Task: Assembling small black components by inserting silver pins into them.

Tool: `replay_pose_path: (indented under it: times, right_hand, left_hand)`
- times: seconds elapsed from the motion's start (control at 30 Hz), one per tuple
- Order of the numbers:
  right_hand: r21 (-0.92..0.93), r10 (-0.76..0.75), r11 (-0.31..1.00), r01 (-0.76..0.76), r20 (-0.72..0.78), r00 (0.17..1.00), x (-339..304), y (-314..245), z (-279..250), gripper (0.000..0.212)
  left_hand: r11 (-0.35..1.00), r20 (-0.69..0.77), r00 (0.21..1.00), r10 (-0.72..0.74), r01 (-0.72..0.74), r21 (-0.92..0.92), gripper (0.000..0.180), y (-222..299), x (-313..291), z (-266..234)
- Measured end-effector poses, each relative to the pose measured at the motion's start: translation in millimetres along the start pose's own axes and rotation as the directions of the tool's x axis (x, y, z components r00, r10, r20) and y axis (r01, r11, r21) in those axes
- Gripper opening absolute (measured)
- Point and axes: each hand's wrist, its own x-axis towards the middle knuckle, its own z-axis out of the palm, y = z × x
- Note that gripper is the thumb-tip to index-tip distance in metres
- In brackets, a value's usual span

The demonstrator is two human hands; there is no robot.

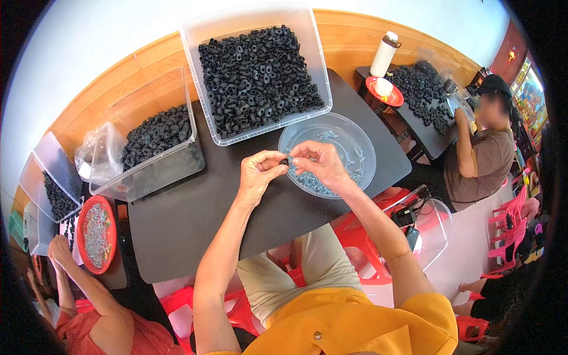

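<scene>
Above the near rim of a round clear tub [368, 148], my two hands meet at the fingertips. My left hand [259, 173] pinches a small black plastic part [284, 161] between thumb and fingers. From the other side, my right hand [324, 165] is closed in a pinch close against that part; whatever its fingertips hold is too small to make out. Many small silvery metal pieces [313, 182], which look like screws, lie loose in the tub. Behind it, a large clear bin [207, 109] is heaped with black plastic parts [260, 77] of a similar kind.
On the dark table [183, 231], a second clear bin [160, 177] of black parts stands at left, beside a plastic bag [106, 157]. A co-worker's hands work near a red basin [89, 204]. At right, another person [482, 139] sits by a table with black parts and a white bottle [384, 56].
</scene>
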Motion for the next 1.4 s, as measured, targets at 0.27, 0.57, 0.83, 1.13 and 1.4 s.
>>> replay_pose_path:
  times: [0.27, 0.57, 0.83, 1.13, 1.4]
  right_hand:
    - [-0.223, 0.051, 0.974, -0.051, -0.005, 0.999, 6, -15, 3, 0.006]
    - [-0.314, 0.069, 0.947, -0.058, 0.023, 0.997, 12, -20, 7, 0.009]
    - [-0.523, -0.28, 0.79, 0.32, 0.156, 0.947, 21, -13, 7, 0.008]
    - [-0.847, -0.51, 0.468, 0.252, -0.025, 0.86, 163, 13, -17, 0.016]
    - [-0.844, -0.497, 0.494, 0.21, -0.075, 0.865, 195, 39, -22, 0.011]
  left_hand:
    - [0.996, 0.021, 1.0, 0.009, -0.011, 0.088, 0.019, -3, 0, -3]
    - [0.999, 0.032, 0.999, -0.015, 0.014, 0.034, 0.018, -3, 0, 0]
    - [0.996, -0.023, 0.998, -0.051, 0.049, -0.068, 0.017, -10, 3, -6]
    - [0.988, -0.023, 0.997, -0.069, 0.065, -0.139, 0.017, -6, 6, -9]
    - [0.987, -0.025, 0.996, -0.091, 0.087, -0.137, 0.017, -7, 8, -11]
